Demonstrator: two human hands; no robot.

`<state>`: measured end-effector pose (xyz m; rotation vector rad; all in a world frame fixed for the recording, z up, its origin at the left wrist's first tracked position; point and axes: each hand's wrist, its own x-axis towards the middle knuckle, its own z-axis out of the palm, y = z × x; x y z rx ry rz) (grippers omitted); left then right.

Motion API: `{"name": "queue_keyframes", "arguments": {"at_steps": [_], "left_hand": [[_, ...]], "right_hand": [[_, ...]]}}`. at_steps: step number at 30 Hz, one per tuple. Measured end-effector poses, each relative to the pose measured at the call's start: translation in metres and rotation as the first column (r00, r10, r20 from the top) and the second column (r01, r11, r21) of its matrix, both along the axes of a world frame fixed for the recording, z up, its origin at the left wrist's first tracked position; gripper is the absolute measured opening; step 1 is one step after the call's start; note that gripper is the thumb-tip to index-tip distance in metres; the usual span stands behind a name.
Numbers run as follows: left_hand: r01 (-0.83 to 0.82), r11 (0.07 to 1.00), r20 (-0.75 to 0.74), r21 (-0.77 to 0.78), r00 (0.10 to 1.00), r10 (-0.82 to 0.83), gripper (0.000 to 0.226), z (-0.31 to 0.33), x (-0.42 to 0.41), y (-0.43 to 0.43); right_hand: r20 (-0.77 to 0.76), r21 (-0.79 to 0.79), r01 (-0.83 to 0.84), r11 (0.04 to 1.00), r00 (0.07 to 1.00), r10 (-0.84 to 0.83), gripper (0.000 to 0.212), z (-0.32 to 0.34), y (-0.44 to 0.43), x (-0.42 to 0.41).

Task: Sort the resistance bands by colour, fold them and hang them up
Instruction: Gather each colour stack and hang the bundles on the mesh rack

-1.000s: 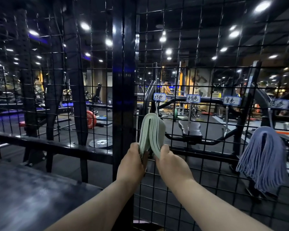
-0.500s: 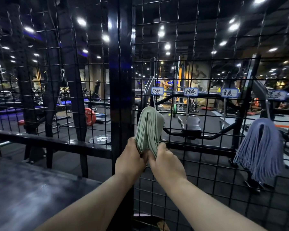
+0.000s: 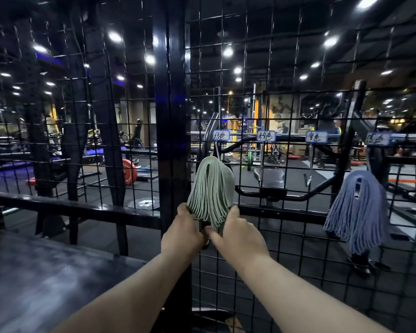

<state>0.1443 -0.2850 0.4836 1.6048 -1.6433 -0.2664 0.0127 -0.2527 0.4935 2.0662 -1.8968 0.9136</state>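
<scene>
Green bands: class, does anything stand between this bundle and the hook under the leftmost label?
Nothing visible does. The green bands sit directly below the leftmost label, their folded top meeting its hook. The left hand and right hand grip the lower ends. Whether the fold is already over the hook cannot be told.

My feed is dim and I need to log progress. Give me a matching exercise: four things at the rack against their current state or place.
Things:
1. green bands
2. blue bands
3. hook under the third label
4. red weight plate

States:
A. bare, nothing on it
B. left of the black post
C. gripped at the lower ends by the left hand and right hand
D. hanging untouched, far right

Pairs: 1-C, 2-D, 3-A, 4-B
</scene>
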Motion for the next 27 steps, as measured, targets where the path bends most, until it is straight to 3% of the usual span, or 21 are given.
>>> {"name": "queue_keyframes", "arguments": {"at_steps": [3, 9, 14, 18, 22, 27], "left_hand": [[-0.004, 0.999, -0.011, 0.034, 1.0, 0.004, 0.057, -0.003, 0.002, 0.006], [-0.025, 0.996, 0.032, 0.091, 0.999, 0.022, 0.044, -0.017, 0.005, 0.02], [-0.012, 0.992, 0.057, 0.124, 0.998, 0.005, 0.052, -0.035, 0.004, 0.034], [0.025, 0.986, 0.077, 0.163, 0.996, -0.038, 0.051, -0.054, 0.002, 0.05], [0.089, 0.97, 0.039, 0.225, 0.994, -0.1, 0.036, -0.094, -0.005, 0.075], [0.195, 0.904, 0.014, 0.381, 0.976, -0.217, 0.037, -0.184, -0.013, 0.117]], "right_hand": [[-0.017, 0.072, 0.018, 0.997, 1.0, -0.017, 0.088, -0.004, 0.008, 0.002], [-0.092, 0.118, 0.03, 0.993, 0.996, -0.019, 0.066, -0.018, 0.02, 0.004], [-0.085, 0.16, 0.029, 0.987, 0.996, -0.015, 0.058, -0.03, 0.039, 0.001], [-0.108, 0.224, 0.008, 0.974, 0.994, 0.017, 0.04, -0.042, 0.056, -0.006], [-0.132, 0.328, 0.018, 0.945, 0.991, 0.027, 0.032, -0.074, 0.075, -0.015], [-0.011, 0.578, -0.008, 0.816, 1.0, 0.018, 0.026, -0.153, 0.108, -0.036]]}}
